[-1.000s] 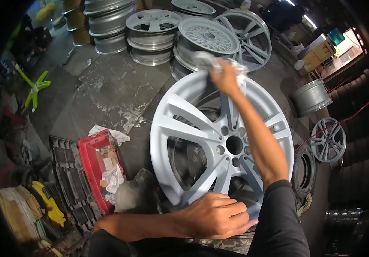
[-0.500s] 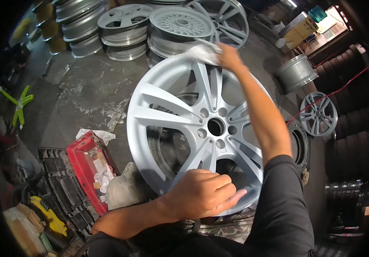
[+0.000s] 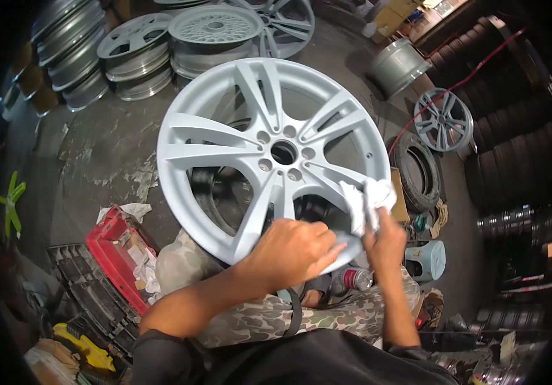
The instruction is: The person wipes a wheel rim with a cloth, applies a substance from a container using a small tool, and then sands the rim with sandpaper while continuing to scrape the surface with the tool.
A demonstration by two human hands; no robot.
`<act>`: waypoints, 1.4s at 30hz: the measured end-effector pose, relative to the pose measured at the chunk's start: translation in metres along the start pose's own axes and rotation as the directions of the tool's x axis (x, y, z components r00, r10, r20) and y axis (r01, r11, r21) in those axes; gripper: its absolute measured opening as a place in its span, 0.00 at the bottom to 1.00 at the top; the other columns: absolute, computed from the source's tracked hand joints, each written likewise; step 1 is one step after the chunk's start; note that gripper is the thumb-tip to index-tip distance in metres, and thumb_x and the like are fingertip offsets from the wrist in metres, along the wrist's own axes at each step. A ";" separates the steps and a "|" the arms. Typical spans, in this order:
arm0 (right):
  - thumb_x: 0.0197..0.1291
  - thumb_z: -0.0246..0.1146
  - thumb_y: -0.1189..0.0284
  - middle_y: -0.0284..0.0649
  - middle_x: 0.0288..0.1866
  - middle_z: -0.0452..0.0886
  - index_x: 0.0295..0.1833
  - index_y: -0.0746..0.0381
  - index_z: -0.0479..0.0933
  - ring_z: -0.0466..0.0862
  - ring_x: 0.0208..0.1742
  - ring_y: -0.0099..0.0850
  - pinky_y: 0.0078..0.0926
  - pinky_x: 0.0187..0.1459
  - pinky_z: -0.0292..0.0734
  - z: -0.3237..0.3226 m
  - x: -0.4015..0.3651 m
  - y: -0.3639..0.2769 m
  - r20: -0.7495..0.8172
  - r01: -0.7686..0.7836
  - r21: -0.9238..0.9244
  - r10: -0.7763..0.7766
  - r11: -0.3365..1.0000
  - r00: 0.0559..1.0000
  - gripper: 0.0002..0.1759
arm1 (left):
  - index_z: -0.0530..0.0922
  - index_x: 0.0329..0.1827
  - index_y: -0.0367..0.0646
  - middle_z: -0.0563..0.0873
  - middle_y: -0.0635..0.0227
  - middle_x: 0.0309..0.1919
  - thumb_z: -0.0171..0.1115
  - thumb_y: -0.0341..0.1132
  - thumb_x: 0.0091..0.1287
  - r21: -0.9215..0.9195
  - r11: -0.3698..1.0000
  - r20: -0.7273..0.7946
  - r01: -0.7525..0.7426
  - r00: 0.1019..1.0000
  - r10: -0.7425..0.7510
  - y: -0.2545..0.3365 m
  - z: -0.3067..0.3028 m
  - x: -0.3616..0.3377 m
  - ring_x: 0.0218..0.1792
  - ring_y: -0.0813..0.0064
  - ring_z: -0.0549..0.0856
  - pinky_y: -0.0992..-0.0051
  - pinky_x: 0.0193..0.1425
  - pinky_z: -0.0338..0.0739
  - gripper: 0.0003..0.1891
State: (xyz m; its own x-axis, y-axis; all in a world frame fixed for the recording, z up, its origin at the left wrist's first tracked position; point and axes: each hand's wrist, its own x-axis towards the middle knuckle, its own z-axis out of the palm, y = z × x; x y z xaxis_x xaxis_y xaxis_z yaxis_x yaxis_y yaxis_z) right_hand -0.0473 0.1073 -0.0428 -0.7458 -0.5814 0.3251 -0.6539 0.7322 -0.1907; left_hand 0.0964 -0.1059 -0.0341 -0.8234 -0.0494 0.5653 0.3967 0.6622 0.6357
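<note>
A large light grey alloy wheel (image 3: 183,151) with double spokes lies face up before me. My left hand (image 3: 292,251) rests over its near edge, fingers curled, touching the rim; whatever they grip is hidden beneath them. At the near right part of the rim, my right hand (image 3: 385,240) holds a crumpled white cloth (image 3: 369,200) against the wheel. The cloth covers some of the rim there.
Stacked wheels (image 3: 215,29) stand at the back. A red tray (image 3: 112,256) and black grille (image 3: 90,295) lie left. On the right are a tyre (image 3: 418,172), a smaller wheel (image 3: 443,120), a light blue container (image 3: 425,260) and a red cord.
My right hand has come with the cloth from the far edge of the wheel to its near right edge. The view has shifted, while my left hand stays at the near rim.
</note>
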 end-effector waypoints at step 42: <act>0.57 0.74 0.60 0.60 0.48 0.87 0.55 0.62 0.84 0.87 0.51 0.57 0.48 0.56 0.82 0.148 -0.191 0.118 0.848 -0.056 0.210 -0.153 0.976 0.507 0.24 | 0.66 0.16 0.41 0.68 0.64 0.15 0.71 0.23 0.57 0.230 0.918 -0.446 0.322 0.874 -0.195 0.015 -0.021 -0.145 0.14 0.62 0.69 0.65 0.21 0.61 0.20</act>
State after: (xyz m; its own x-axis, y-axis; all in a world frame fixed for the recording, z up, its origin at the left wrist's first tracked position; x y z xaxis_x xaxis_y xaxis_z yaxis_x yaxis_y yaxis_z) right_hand -0.0004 0.2522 -0.2644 -0.3854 -0.7080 -0.5918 -0.6232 0.6727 -0.3989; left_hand 0.2301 -0.1042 -0.0956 -0.6160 -0.5054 0.6043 0.0060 0.7641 0.6451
